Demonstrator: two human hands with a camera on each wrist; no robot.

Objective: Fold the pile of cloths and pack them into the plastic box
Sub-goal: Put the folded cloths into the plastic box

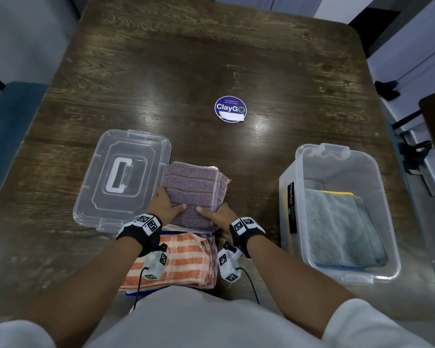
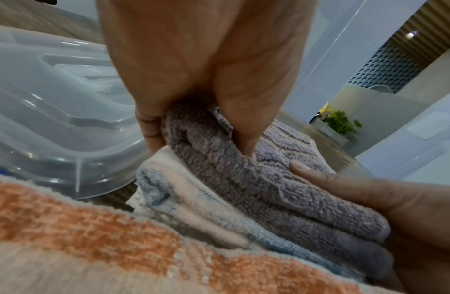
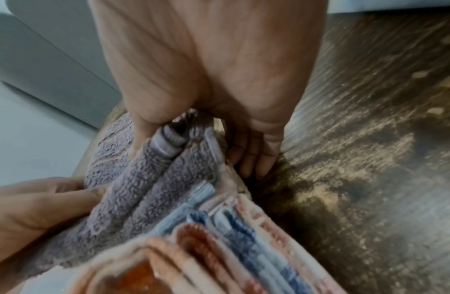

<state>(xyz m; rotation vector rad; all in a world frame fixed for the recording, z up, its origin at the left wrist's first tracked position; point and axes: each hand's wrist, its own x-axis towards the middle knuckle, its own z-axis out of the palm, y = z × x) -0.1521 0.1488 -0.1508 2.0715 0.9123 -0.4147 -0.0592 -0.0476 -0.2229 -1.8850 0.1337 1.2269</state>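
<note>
Gripping the folded purple cloth (image 1: 195, 187) near the desk's (image 1: 211, 59) near edge, my left hand (image 1: 165, 205) and right hand (image 1: 217, 214) pinch it, thumbs above, fingers (image 2: 149, 129) beneath. I'd lift level, layers together, toward the plastic box (image 1: 337, 169) by the right edge.

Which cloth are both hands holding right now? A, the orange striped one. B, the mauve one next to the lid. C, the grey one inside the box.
B: the left hand and right hand both grip the near edge of the folded mauve cloth beside the clear lid, while the grey cloth lies in the plastic box.
</note>
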